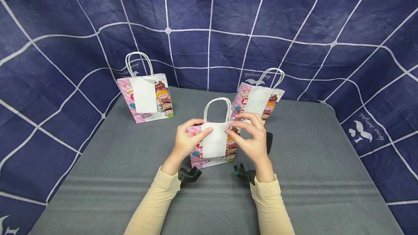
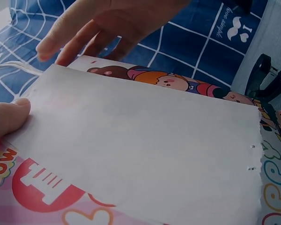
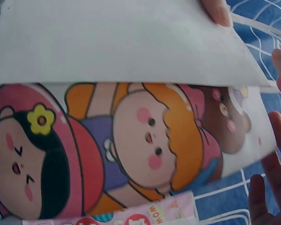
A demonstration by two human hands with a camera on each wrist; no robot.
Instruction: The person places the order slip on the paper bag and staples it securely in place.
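Note:
In the head view, a small pink-and-white paper gift bag [image 1: 197, 157] with cartoon figures stands upright at the middle. A white paper sheet [image 1: 214, 144] covers much of its front, below a white twisted handle [image 1: 217, 99]. My left hand [image 1: 188, 137] grips the bag's upper left, thumb on the sheet and fingers behind. At the upper right corner is my right hand [image 1: 253, 137], its fingers loosely bent by the bag's edge. In the left wrist view the right thumb [image 2: 49, 47] stands apart from the sheet; whether a fingertip touches the bag is unclear.
A similar handled bag [image 1: 164, 100] stands at the back left, another [image 1: 274, 99] at the back right, partly behind my right hand. A black object [image 1: 269, 142] lies beside that hand. Grey cloth [image 1: 98, 180] covers the table; a blue gridded curtain [image 1: 189, 6] hangs behind.

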